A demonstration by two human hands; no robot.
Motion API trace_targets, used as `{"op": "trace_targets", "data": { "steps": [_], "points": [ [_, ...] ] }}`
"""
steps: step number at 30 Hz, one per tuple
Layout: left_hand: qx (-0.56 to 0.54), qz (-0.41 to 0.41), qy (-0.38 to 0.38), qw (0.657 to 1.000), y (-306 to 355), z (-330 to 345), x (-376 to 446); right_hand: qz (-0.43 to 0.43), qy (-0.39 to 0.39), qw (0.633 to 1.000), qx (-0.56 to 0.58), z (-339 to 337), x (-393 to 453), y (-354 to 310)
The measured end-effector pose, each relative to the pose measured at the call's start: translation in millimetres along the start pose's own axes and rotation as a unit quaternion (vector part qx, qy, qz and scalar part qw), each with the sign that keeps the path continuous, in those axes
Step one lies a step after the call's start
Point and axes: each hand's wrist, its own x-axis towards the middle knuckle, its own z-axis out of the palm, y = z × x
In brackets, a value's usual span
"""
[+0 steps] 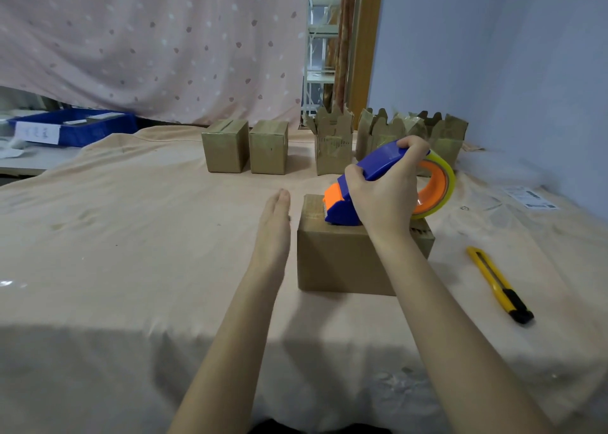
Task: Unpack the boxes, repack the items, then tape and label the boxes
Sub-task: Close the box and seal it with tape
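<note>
A closed cardboard box (339,259) stands in front of me on the cloth-covered table (131,236). My right hand (385,190) grips a blue and orange tape dispenser (378,163) whose front end rests on the box's top. Its roll of clear tape (441,183) sticks out to the right. My left hand (273,233) is held flat with straight fingers just left of the box, holding nothing. Two closed boxes (225,150) (269,147) stand side by side at the back. Right of them are open boxes (334,144) (441,137) with raised flaps.
A yellow and black utility knife (496,282) lies on the cloth right of the box. Printed labels (531,196) lie at the far right near the blue wall. A blue bin (75,127) sits at the back left. A spotted curtain hangs behind the table.
</note>
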Motion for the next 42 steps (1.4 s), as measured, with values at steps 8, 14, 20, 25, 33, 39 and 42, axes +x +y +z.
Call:
{"op": "trace_targets", "data": {
  "steps": [8, 14, 20, 25, 33, 39, 42],
  "points": [
    [0.093, -0.071, -0.041, 0.992, 3.4, 11.5, -31.8, -0.002, 0.004, 1.000, -0.001, 0.3, -1.4, 1.3],
    [0.295, 0.159, -0.028, 0.942, 10.7, 16.9, -29.4, -0.011, 0.013, 1.000, 0.015, -1.0, -2.0, 1.8],
    [0.488, 0.228, -0.032, 0.842, 3.1, 26.1, -26.7, 0.032, -0.020, 0.997, 0.063, -7.7, -1.3, 1.6],
    [0.586, 0.287, 0.003, 0.758, -1.7, 24.7, -23.0, 0.042, -0.039, 0.994, 0.096, -11.0, 1.3, 2.3],
    [0.610, 0.309, 0.022, 0.729, 1.6, 28.2, -26.5, 0.045, -0.019, 0.993, 0.111, -18.0, 9.5, 10.3],
    [0.624, 0.297, 0.010, 0.722, -1.8, 28.9, -25.9, 0.047, 0.039, 0.990, 0.127, -27.1, 15.7, 15.1],
    [0.616, 0.295, -0.001, 0.731, -2.7, 30.0, -24.8, 0.040, 0.081, 0.990, 0.112, -52.5, 31.2, 29.0]
  ]
}}
